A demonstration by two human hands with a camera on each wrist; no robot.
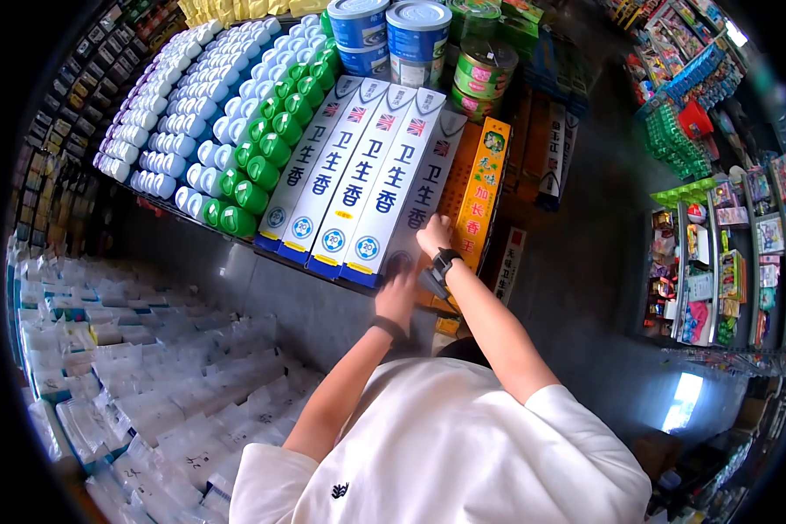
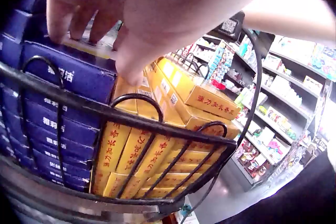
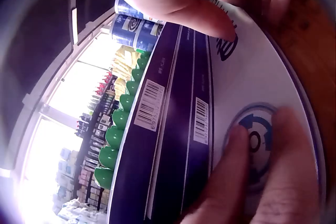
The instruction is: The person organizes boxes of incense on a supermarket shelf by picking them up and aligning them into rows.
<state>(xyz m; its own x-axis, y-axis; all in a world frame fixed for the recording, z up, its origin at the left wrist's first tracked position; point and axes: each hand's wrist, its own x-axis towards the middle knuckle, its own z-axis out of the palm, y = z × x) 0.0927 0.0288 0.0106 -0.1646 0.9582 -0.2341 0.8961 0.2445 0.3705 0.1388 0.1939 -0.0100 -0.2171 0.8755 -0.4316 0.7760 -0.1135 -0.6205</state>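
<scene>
A long white and blue incense box (image 1: 430, 179) lies in a row at the right of several like it, lower than its neighbours. My right hand (image 1: 435, 236) grips it near its right edge. In the right wrist view the thumb lies on the white face (image 3: 247, 71), with fingers at the far edge. My left hand (image 1: 397, 299) rests on the near end of the same box, its extended fingers on the round blue logo. Below that hand, the left wrist view shows stacked blue box ends (image 2: 68, 74) and yellow incense boxes (image 2: 202, 98).
A black wire rack (image 2: 131, 119) fronts the stacks. An orange box (image 1: 480, 201) lies on the right, green-capped containers (image 1: 266, 144) on the left. Blue tubs (image 1: 417, 31) and tins (image 1: 483, 74) stand behind. Plastic-wrapped packs (image 1: 175, 375) fill the left foreground; shelves (image 1: 734, 253) line the right.
</scene>
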